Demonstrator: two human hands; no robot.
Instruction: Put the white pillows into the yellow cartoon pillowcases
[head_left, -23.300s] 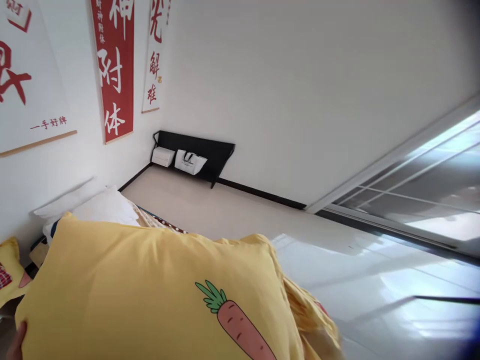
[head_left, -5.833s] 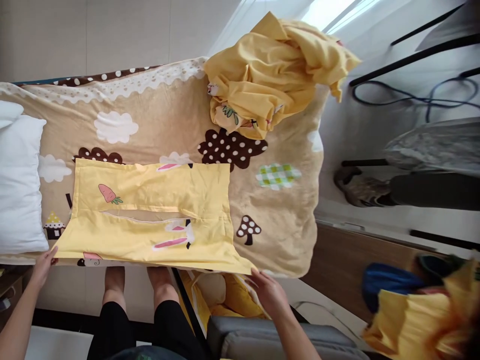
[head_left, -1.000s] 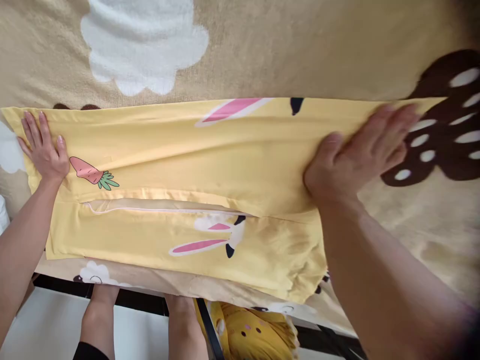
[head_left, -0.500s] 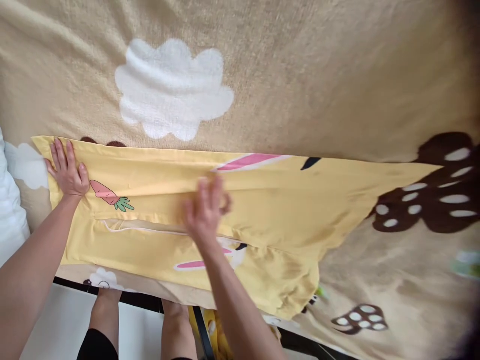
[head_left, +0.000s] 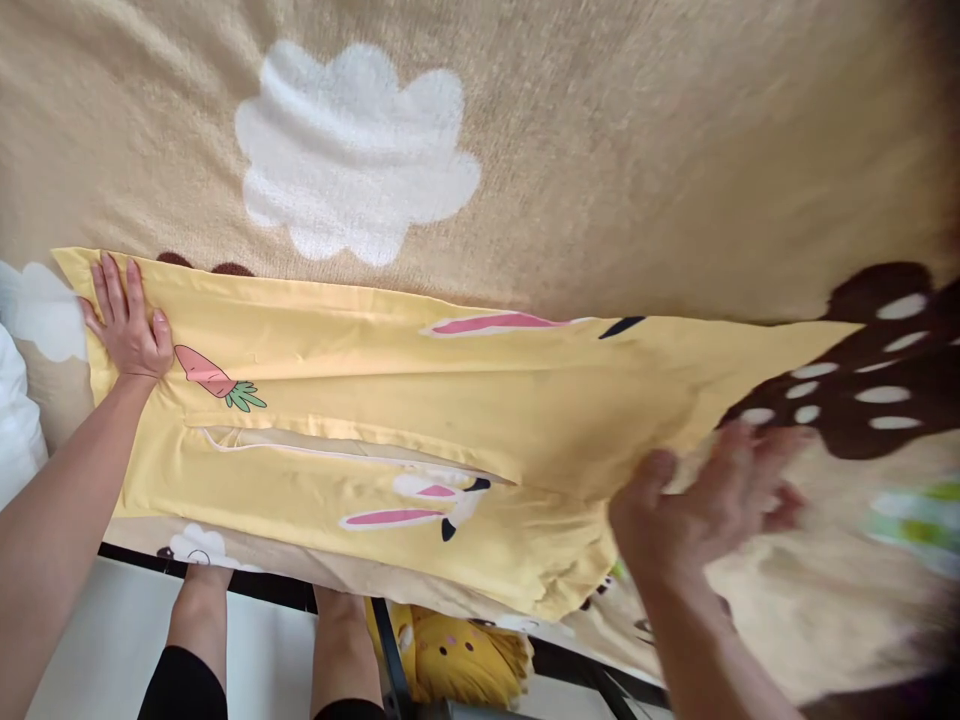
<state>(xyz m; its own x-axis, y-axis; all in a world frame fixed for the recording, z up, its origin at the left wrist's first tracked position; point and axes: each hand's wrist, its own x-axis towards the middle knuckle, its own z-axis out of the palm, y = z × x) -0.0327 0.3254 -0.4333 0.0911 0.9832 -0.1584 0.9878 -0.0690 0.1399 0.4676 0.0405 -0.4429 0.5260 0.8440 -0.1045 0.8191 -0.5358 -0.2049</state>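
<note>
Smoothing step | your left hand (head_left: 124,325) lay flat, fingers spread, pinning the yellow pillowcase (head_left: 450,400) at its left end on the bed blanket (head_left: 600,150) | your right hand (head_left: 709,500), open and blurred, gripped nothing at the right edge | best: anchor firm, sweep outward.

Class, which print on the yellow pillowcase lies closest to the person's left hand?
The orange carrot with green leaves, almost touching the left hand; the pink-eared rabbit prints sit farther along the pillowcase.
</note>
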